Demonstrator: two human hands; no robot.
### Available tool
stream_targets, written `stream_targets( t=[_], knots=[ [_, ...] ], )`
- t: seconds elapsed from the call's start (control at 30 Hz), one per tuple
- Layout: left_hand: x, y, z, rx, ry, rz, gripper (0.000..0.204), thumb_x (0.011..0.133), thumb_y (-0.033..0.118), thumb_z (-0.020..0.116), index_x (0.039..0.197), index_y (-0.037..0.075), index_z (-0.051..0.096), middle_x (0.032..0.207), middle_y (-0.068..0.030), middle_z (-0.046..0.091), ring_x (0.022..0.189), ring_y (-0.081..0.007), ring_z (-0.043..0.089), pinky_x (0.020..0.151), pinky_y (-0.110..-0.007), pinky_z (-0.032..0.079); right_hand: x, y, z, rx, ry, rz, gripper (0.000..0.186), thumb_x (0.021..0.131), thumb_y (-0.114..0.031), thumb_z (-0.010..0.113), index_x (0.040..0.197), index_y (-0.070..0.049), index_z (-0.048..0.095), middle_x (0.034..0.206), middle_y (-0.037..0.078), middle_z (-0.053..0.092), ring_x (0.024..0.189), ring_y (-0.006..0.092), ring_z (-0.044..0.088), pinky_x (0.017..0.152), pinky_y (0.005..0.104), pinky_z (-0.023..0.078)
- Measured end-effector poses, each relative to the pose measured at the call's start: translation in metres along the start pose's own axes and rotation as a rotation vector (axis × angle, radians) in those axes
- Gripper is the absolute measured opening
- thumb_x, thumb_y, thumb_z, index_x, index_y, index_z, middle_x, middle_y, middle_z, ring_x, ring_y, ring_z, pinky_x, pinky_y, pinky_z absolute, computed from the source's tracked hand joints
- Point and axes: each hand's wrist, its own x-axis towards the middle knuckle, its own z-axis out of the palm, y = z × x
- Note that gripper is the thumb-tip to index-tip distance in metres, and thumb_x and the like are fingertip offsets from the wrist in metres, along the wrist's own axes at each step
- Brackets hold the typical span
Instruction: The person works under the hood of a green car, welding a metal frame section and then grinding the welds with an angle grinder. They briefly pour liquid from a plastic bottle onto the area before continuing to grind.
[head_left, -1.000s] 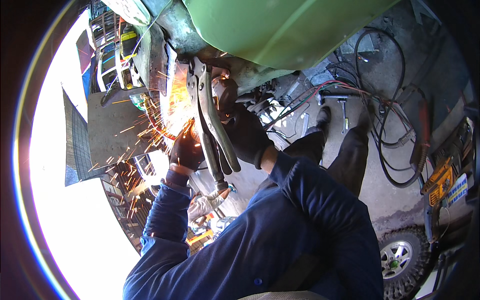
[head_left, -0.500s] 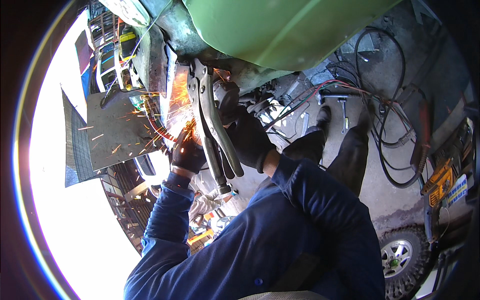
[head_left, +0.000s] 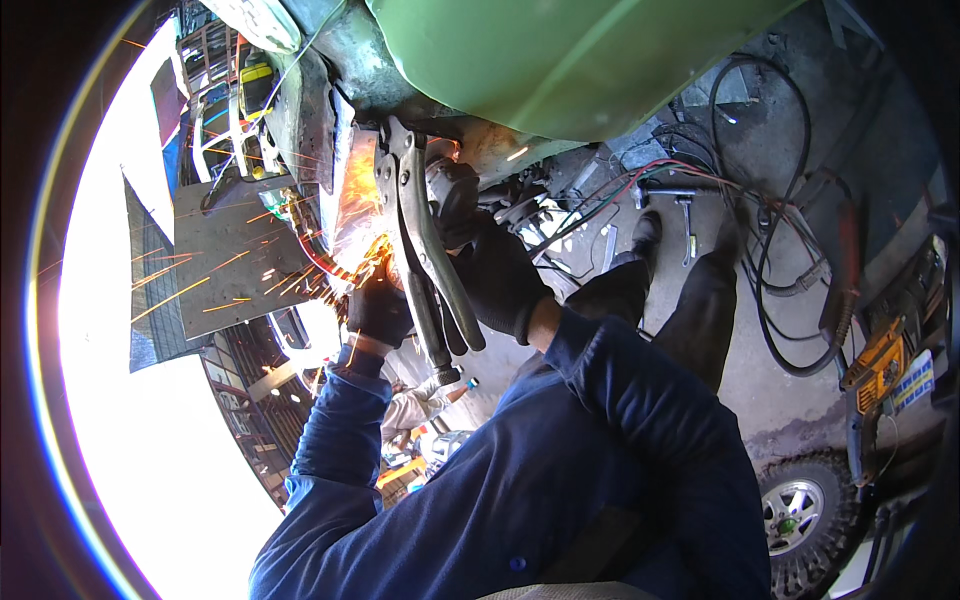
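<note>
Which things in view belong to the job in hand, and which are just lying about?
Apparently in the job:
- left hand
- right hand
- dark power tool
- pliers
- spark-lit metal

Apparently lying about:
- wrench
- looped black cable
- yellow tool

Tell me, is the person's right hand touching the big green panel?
Apart. The head view shows the right hand well below the green panel, with dark clutter visible between it and the panel's lower edge.

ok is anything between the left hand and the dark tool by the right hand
Yes, in this view: the pliers cross between the left hand and the dark tool by the right hand. Depth is unclear, so they may not truly block it.
</note>
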Motion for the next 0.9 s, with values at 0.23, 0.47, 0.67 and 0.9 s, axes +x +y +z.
stream_targets(
  t=[0.23, 0.47, 0.67, 0.9],
  knots=[
    [0.005, -0.025, 0.012, -0.326, -0.041, -0.073, 0.047, 0.092, 0.019, 0.064, 0.134, -0.004, 0.062, 0.119, -0.0276, 0.071, 0.109, -0.0452, 0.07, 0.093, -0.052, 0.058, 0.005, 0.002, 0.001, 0.001, 0.085, -0.115, 0.052, 0.095, -0.054, 0.074, 0.118, -0.008, 0.077, 0.117, 0.017, 0.074, 0.117, 0.034, 0.068, 0.104, 0.0467, 0.052],
    [0.011, -0.005, 0.008, -0.271, -0.104, -0.106, 0.058, 0.094, 0.031, 0.069, 0.141, -0.001, 0.058, 0.129, -0.0253, 0.068, 0.12, -0.0421, 0.067, 0.105, -0.049, 0.054, 0.005, -0.002, -0.002, -0.004, 0.042, -0.141, 0.05, 0.096, -0.051, 0.075, 0.121, -0.008, 0.077, 0.115, 0.016, 0.077, 0.115, 0.0334, 0.071, 0.102, 0.0464, 0.053],
    [-0.001, 0.004, 0.008, -0.805, -0.219, -0.254, 0.067, 0.093, 0.042, 0.069, 0.144, 0.001, 0.056, 0.133, -0.0233, 0.067, 0.126, -0.0387, 0.064, 0.111, -0.047, 0.05, 0.001, -0.008, -0.005, 0.103, 0.036, -0.148, 0.048, 0.095, -0.048, 0.076, 0.121, -0.008, 0.077, 0.114, 0.015, 0.077, 0.115, 0.0323, 0.07, 0.103, 0.0445, 0.052],
    [0.004, -0.012, 0.011, 0.006, -0.11, -0.048, 0.066, 0.09, 0.034, 0.076, 0.143, -0.001, 0.057, 0.128, -0.0222, 0.07, 0.123, -0.0395, 0.066, 0.11, -0.046, 0.05, 0.003, 0.001, -0.002, 0.051, 0.037, -0.079, 0.044, 0.094, -0.047, 0.078, 0.119, -0.011, 0.078, 0.114, 0.015, 0.072, 0.113, 0.0323, 0.067, 0.101, 0.0456, 0.052]
  ],
)
